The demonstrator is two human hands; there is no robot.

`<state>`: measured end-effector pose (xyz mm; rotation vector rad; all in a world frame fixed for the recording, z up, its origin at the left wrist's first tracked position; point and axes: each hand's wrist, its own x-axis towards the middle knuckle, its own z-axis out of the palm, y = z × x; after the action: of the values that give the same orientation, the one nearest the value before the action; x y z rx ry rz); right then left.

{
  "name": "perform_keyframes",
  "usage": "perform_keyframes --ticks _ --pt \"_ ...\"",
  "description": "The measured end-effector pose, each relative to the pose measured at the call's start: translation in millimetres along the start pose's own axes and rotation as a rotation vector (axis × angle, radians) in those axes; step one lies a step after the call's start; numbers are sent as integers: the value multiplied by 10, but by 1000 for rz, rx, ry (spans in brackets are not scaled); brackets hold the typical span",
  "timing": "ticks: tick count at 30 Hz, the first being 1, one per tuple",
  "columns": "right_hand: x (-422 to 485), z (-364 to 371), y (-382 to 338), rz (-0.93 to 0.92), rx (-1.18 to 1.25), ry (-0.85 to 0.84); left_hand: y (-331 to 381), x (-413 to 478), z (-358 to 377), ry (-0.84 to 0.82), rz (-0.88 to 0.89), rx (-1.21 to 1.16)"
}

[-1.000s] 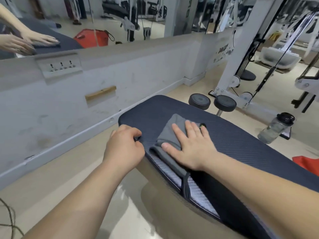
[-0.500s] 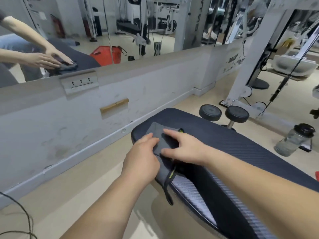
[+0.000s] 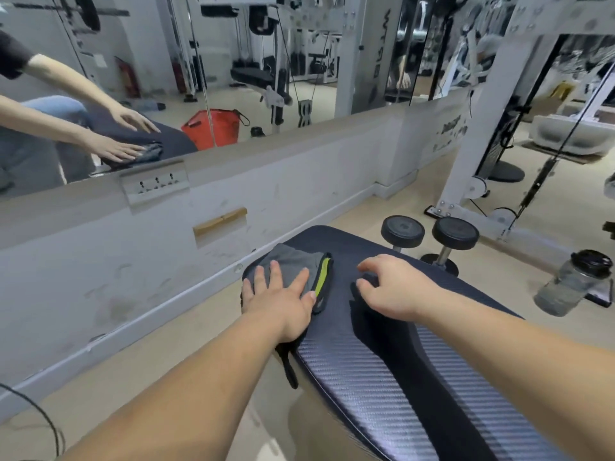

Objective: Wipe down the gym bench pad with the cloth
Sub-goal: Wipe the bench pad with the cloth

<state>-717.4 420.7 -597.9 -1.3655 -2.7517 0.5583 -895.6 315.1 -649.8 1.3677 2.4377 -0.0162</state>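
The dark blue gym bench pad [image 3: 382,367] with a woven texture runs from the centre to the lower right. A folded grey cloth [image 3: 293,261] with a yellow-green edge lies on its far left corner. My left hand [image 3: 279,297] presses flat on the cloth with its fingers spread. My right hand [image 3: 392,287] is off the cloth, to its right, fingers loosely bent over the bare pad and holding nothing. A dark strap of the cloth hangs down over the pad's left edge.
A low white wall [image 3: 133,254] with a mirror above it runs along the left. Two black dumbbells [image 3: 429,234] stand on the floor beyond the pad. A clear water bottle [image 3: 572,284] stands at the right. A white cable machine frame [image 3: 476,128] rises behind.
My left hand has taken over the cloth and now presses on it. My right hand has let go and moved right onto the bare pad. The cloth has shifted toward the pad's far left corner.
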Motion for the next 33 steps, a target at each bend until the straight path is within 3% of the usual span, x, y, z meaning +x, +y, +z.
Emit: perform_keyframes --ticks 6,10,15,17,20,23,33 --pt "196 -63 540 212 -214 21 68 635 -212 17 -53 -54" --pt "141 -18 756 191 -238 32 407 1010 -307 7 2 -37" --pt "179 -291 1126 268 171 70 1233 1171 -117 -12 258 21" --pt "105 -315 1204 273 324 166 1546 1058 39 -32 378 46" --pt "60 -240 1264 273 296 334 1807 820 204 -61 554 92" --pt "69 -230 1244 268 130 337 1694 712 256 -23 657 107" --pt "324 -277 968 329 -123 -79 652 1310 -210 85 211 54"
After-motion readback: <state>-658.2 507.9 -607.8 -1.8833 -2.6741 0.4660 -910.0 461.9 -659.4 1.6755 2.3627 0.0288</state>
